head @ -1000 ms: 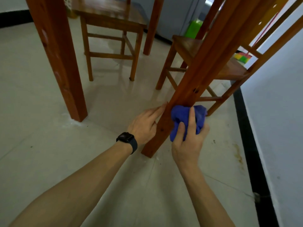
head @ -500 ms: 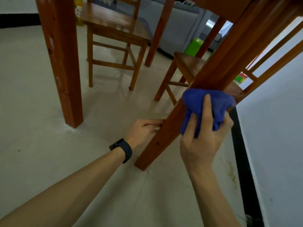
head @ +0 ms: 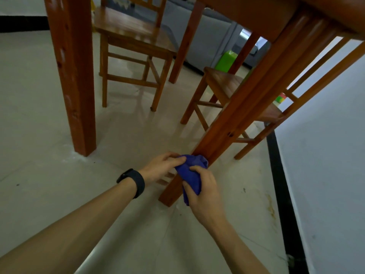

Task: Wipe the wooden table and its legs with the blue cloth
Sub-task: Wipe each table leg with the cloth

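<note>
While both bare forearms are reaching forward and down beneath the wooden table (head: 246,14), the right hand (head: 205,186) is curling its fingers round a bunched blue cloth (head: 189,174). It is pressing the cloth against the lower part of the nearest table leg (head: 246,107), just above where that leg meets the pale tiled floor (head: 39,155). The back of the right hand is facing up, with the thumb lying across the cloth. The left hand (head: 160,169), wearing a black watch (head: 134,181) on its wrist, is stretching out with fairly straight fingers. Its uppermost finger is touching the top of the cloth, and the lower ones are pointing at the leg; whether they touch it I cannot tell. Another thick table leg (head: 73,76) is standing well apart to the left, with two wooden chairs (head: 134,36) beyond.
</note>
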Tool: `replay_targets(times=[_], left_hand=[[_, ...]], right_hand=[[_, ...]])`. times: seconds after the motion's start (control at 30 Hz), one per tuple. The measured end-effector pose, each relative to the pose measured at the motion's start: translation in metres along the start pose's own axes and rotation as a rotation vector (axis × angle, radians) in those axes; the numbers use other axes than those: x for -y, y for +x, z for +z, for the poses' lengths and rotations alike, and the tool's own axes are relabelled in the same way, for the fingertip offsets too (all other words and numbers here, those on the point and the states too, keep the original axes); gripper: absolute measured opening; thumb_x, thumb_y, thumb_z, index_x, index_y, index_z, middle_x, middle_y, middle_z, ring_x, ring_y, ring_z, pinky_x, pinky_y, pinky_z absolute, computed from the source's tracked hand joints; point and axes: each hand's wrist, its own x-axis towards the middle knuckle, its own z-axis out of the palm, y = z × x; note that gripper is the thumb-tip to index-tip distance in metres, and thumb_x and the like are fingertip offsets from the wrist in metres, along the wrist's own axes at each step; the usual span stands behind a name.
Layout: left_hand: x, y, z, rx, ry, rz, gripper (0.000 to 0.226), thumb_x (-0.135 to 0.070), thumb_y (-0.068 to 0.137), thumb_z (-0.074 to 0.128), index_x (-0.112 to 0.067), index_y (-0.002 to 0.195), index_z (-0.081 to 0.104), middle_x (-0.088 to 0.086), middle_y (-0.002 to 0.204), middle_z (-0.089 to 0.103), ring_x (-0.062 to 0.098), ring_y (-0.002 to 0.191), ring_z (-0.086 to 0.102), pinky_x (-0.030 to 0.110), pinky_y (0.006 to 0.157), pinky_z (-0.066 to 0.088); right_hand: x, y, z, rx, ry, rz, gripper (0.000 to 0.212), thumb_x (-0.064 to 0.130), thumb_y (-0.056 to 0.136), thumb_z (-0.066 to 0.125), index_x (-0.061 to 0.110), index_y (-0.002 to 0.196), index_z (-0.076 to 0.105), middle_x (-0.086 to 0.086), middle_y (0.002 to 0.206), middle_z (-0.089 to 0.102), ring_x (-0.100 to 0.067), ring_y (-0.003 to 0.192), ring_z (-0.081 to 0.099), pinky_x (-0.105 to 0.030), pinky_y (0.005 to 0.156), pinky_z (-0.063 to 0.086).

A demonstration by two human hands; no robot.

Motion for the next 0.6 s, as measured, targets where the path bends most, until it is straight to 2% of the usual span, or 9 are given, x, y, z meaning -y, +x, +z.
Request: replay_targets(times=[0.07,0.13,0.23,0.3,0.37,0.4,0.47,0.53,0.6], left_hand=[[0.009,-0.007,-0.005,0.132,-0.015,-0.116,0.052,-0.068,0.084,0.06,-0.029,0.12,0.061,0.003,0.113,0.071,0.024,0.1,0.07,0.04,0.083,0.058],[0.017,-0.012,-0.009,0.238,-0.064,-0.139,0.049,-0.06,0.089,0.06,-0.024,0.122,0.062,0.007,0.113,0.072,0.025,0.098,0.072,0.039,0.079,0.06],[0.022,-0.009,-0.02,0.088,-0.078,-0.034,0.038,-0.042,0.094,0.062,-0.021,0.125,0.058,0.006,0.119,0.069,0.022,0.102,0.069,0.045,0.087,0.059],[0.02,-0.001,-0.028,-0.106,-0.109,0.067,0.038,-0.036,0.096,0.062,-0.022,0.13,0.053,0.005,0.126,0.065,0.02,0.106,0.065,0.042,0.092,0.055],[0.01,0.007,-0.032,-0.286,-0.17,0.209,0.048,-0.034,0.097,0.061,-0.026,0.142,0.046,-0.002,0.125,0.063,0.019,0.113,0.062,0.039,0.097,0.051],[0.001,0.009,-0.032,-0.359,-0.179,0.287,0.051,-0.036,0.097,0.061,-0.031,0.144,0.044,-0.011,0.119,0.063,0.015,0.113,0.061,0.038,0.098,0.05],[-0.023,0.012,-0.025,-0.425,-0.175,0.428,0.05,-0.04,0.096,0.061,-0.037,0.143,0.044,-0.025,0.111,0.059,0.005,0.109,0.059,0.034,0.099,0.048],[-0.047,0.015,-0.006,-0.356,-0.192,0.508,0.041,-0.038,0.098,0.057,-0.039,0.138,0.048,-0.023,0.112,0.06,0.002,0.108,0.059,0.035,0.101,0.048],[-0.064,0.015,0.021,-0.249,-0.153,0.584,0.03,-0.033,0.1,0.054,-0.041,0.129,0.05,-0.017,0.113,0.062,0.005,0.107,0.059,0.036,0.1,0.049]], right_hand=[[0.01,-0.009,0.008,0.011,0.251,0.196,0.046,0.031,0.086,0.074,0.038,0.124,0.049,0.019,0.121,0.056,0.004,0.101,0.059,-0.015,0.084,0.052],[0.013,-0.015,0.017,0.103,0.413,0.299,0.051,0.029,0.085,0.076,0.036,0.129,0.051,0.015,0.123,0.058,0.002,0.103,0.062,-0.022,0.085,0.055],[0.011,-0.015,0.024,0.214,0.326,0.234,0.051,0.028,0.087,0.074,0.034,0.134,0.056,0.015,0.137,0.047,-0.001,0.116,0.056,-0.026,0.096,0.052],[0.015,-0.007,0.015,0.084,0.224,0.204,0.032,0.03,0.09,0.069,0.035,0.121,0.065,0.014,0.134,0.047,0.005,0.11,0.056,-0.025,0.092,0.054],[0.021,0.006,-0.001,-0.189,0.157,0.23,0.023,0.033,0.093,0.063,0.035,0.115,0.059,0.012,0.126,0.048,0.01,0.1,0.054,-0.023,0.079,0.055],[0.025,0.015,-0.01,-0.342,0.173,0.267,0.027,0.035,0.093,0.062,0.034,0.119,0.052,0.009,0.127,0.047,0.006,0.101,0.054,-0.021,0.076,0.053],[0.031,0.036,-0.027,-0.533,0.248,0.299,0.046,0.042,0.094,0.059,0.032,0.134,0.038,0.007,0.137,0.042,-0.003,0.111,0.053,-0.03,0.087,0.052],[0.04,0.055,-0.038,-0.528,0.333,0.234,0.053,0.052,0.098,0.046,0.039,0.145,0.025,0.021,0.144,0.037,-0.001,0.125,0.045,-0.031,0.1,0.043],[0.049,0.065,-0.041,-0.451,0.402,0.188,0.051,0.054,0.101,0.03,0.045,0.149,0.015,0.038,0.137,0.032,0.018,0.119,0.038,-0.02,0.1,0.035]])
